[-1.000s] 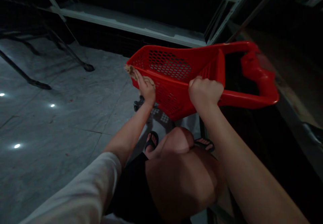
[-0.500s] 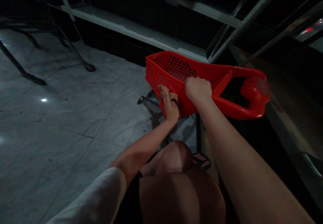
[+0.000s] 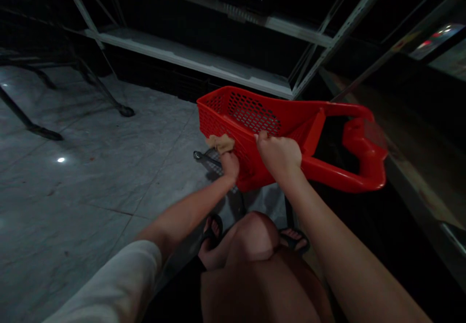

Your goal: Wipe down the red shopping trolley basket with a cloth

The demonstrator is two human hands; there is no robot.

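A red plastic shopping basket on a wheeled frame, with perforated sides (image 3: pixel 255 153), stands in front of my knees. My right hand (image 3: pixel 279 154) is closed over the near top rim of the red basket. Lower and to the left, my left hand (image 3: pixel 230 166) holds a tan cloth (image 3: pixel 221 143) against the outside of the near side wall. The cloth bunches out above its fingers. To the right extends the basket's red handle loop (image 3: pixel 371 168).
Behind the basket runs a metal shelf rack (image 3: pixel 182 56). Dark metal legs (image 3: pixel 105 90) stand on the grey tiled floor (image 3: pixel 91 206) at the left. A ledge (image 3: pixel 418 182) lies along the right. My knees and sandalled feet are below the basket.
My left hand and the cloth have moved a little left and down along the side wall. The basket appears slightly lower and further left in view, and my right hand stays on its rim.
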